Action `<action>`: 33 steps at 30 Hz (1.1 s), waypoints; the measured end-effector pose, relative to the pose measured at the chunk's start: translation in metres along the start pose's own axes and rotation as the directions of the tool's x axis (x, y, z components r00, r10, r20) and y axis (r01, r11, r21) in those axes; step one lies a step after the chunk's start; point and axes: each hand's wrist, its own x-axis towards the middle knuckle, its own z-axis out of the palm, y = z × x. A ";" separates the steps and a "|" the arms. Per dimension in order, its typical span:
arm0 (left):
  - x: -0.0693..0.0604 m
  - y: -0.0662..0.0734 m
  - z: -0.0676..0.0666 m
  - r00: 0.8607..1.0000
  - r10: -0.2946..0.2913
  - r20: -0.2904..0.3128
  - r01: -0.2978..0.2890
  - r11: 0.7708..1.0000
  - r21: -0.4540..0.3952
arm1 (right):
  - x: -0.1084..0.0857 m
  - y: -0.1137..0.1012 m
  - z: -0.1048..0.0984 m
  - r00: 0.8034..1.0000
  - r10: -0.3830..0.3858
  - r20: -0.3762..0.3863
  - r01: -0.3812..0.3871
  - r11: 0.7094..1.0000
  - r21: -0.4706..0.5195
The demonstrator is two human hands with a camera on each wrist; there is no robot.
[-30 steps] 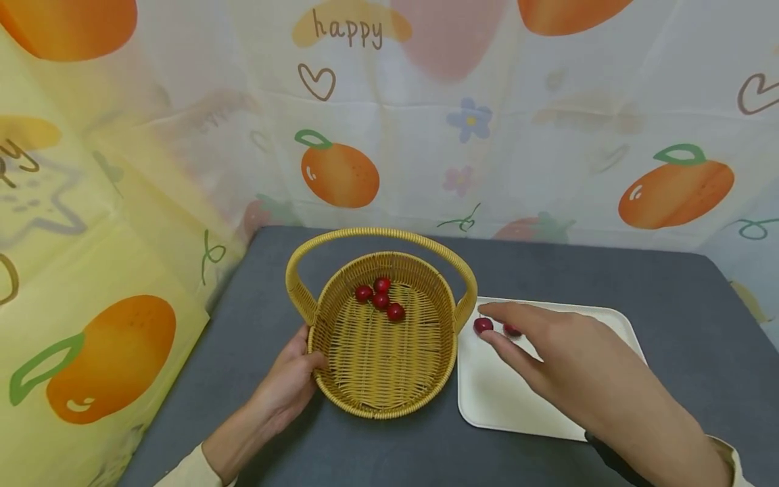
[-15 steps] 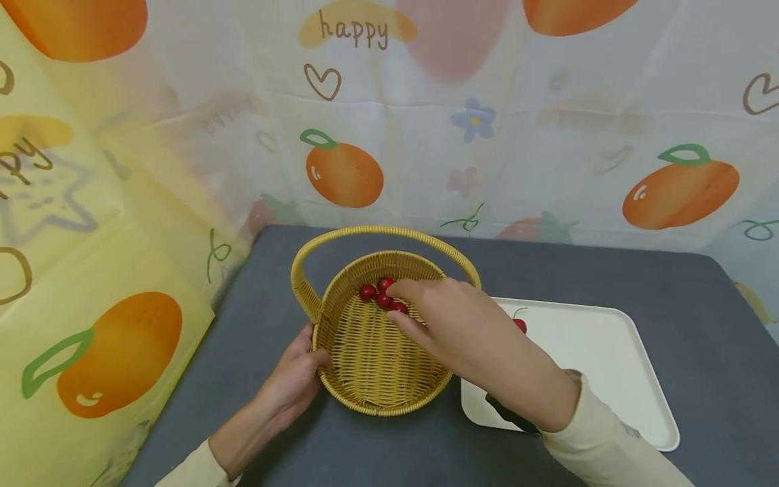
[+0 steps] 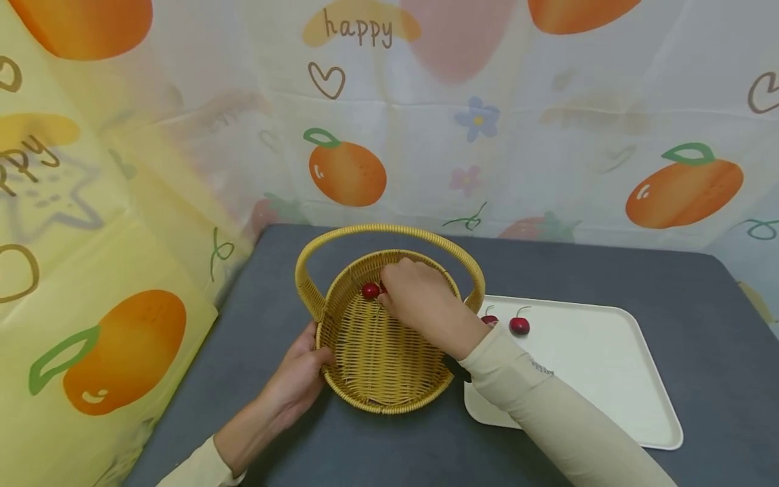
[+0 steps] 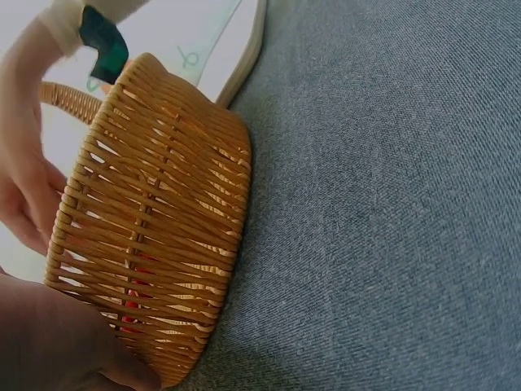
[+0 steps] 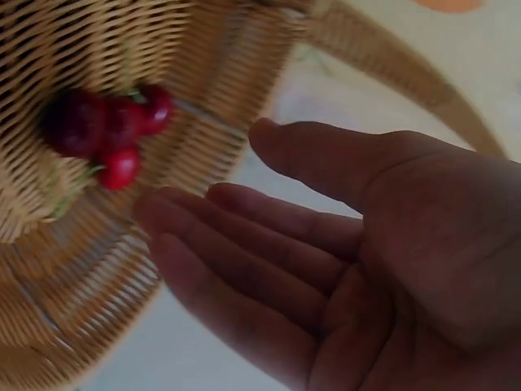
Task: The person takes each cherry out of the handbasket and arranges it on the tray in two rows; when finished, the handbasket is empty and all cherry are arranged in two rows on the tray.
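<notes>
Four cherries (image 5: 118, 167) lie clustered at the far side inside the wicker basket (image 3: 389, 408). We find the left hand (image 3: 297, 375) clamped on its left rim; the right hand (image 3: 421, 297) is near the cluster, thumb and fingers apart. We record two further cherries (image 3: 519, 326) on the white tray (image 3: 608, 385), right.

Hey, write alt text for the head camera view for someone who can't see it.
A right hand reaches into a round wicker basket holding cherries, while the left hand grips its side. At right, two stemmed cherries lie on a white tray.
</notes>
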 end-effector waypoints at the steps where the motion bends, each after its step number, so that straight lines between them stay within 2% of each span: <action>1: 0.000 0.000 0.000 1.000 -0.001 0.001 0.001 1.000 -0.001 | 0.004 0.001 0.003 0.999 0.020 0.033 -0.021 1.000 0.008; 4: 0.000 0.000 0.001 1.000 -0.005 -0.001 0.005 1.000 0.003 | 0.014 0.004 0.011 0.988 0.076 0.131 -0.080 0.996 0.025; 7: -0.001 0.001 0.001 1.000 -0.006 0.003 0.006 1.000 0.004 | 0.020 0.004 0.015 0.979 0.095 0.179 -0.099 0.995 0.011; 20: -0.001 0.002 0.001 1.000 -0.014 0.003 0.014 1.000 0.010 | 0.024 0.005 0.029 0.975 0.088 0.202 -0.075 0.994 -0.074; 33: -0.002 0.003 0.001 1.000 -0.005 0.006 0.005 1.000 0.000 | 0.027 0.001 0.033 0.972 0.067 0.224 -0.035 0.989 -0.144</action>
